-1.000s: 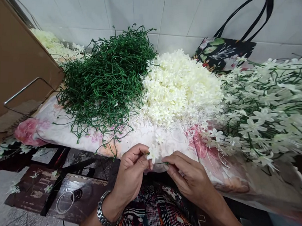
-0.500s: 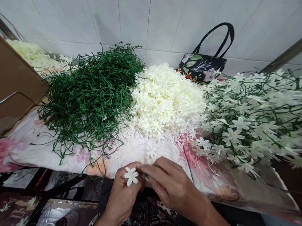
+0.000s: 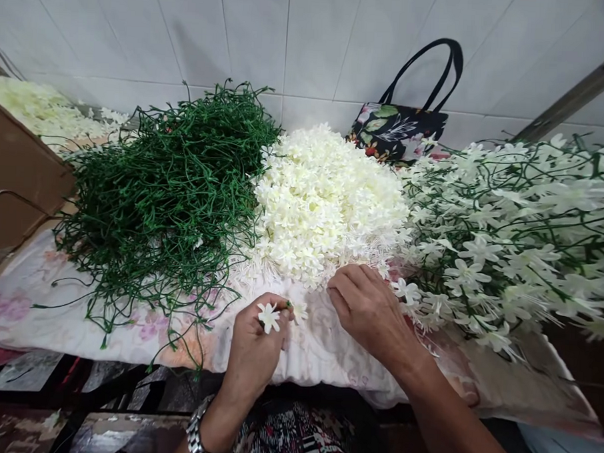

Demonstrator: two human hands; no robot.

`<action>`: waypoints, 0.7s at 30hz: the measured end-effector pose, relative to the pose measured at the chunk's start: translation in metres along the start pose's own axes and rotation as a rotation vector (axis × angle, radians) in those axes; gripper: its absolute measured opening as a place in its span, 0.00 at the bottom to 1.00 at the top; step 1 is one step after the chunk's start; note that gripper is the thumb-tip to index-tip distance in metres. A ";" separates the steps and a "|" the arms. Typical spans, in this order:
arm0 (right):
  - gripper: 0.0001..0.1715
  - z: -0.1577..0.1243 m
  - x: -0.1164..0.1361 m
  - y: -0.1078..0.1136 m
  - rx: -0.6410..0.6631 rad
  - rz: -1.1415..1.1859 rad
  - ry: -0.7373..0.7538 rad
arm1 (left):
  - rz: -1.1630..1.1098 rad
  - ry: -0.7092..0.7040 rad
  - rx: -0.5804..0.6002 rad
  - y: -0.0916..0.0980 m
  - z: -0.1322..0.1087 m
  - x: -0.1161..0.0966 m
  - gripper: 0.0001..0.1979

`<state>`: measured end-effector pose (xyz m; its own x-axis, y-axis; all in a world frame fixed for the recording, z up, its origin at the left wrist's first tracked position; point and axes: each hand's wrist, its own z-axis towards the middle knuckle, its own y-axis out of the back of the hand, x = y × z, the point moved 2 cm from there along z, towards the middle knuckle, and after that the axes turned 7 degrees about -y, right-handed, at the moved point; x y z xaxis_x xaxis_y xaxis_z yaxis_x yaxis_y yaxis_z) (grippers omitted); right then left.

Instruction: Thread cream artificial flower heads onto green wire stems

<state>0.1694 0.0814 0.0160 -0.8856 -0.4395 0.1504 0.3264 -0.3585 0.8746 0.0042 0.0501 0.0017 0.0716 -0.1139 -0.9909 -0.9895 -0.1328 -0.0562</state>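
Note:
My left hand point(image 3: 253, 348) is closed around a green artificial flower stem, mostly hidden in the fingers. One white artificial flower point(image 3: 269, 317) shows over the back of its fingers, and a green stem tip point(image 3: 289, 305) sticks out at the fingertips. Just beyond that tip, a loose white blossom point(image 3: 299, 312) lies on the cloth. My right hand point(image 3: 365, 313) is at the front edge of the pile of loose cream-white blossoms point(image 3: 328, 201). Its fingers are curled together, pointing left; whatever they may hold is hidden.
A heap of green stems point(image 3: 168, 187) lies left of the blossoms. Stemmed white flowers point(image 3: 486, 248) are piled on the right. Floral cloth point(image 3: 326, 361) covers the table. A cardboard box point(image 3: 21, 167) stands at left; a black floral bag point(image 3: 396, 134) leans against the tiled wall.
My right hand has left the left hand and moved up and right to the blossom pile. My left hand has moved slightly forward, still gripping the stem. The view has shifted slightly.

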 end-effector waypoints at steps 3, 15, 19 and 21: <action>0.13 -0.006 -0.001 0.005 0.006 0.081 -0.011 | 0.147 -0.084 -0.021 0.005 0.004 -0.009 0.02; 0.11 -0.011 0.026 0.000 0.091 0.449 -0.055 | 0.950 -0.392 0.185 -0.014 0.011 -0.018 0.14; 0.09 -0.011 0.031 0.002 0.057 0.499 -0.078 | 0.611 -0.283 0.112 -0.007 0.010 -0.021 0.06; 0.09 -0.012 0.032 0.004 0.029 0.511 -0.099 | 0.412 -0.171 0.088 -0.003 0.008 -0.019 0.03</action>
<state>0.1457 0.0562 0.0187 -0.6430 -0.4722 0.6030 0.7172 -0.0952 0.6903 0.0050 0.0606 0.0195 -0.3448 0.0254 -0.9383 -0.9385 -0.0258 0.3442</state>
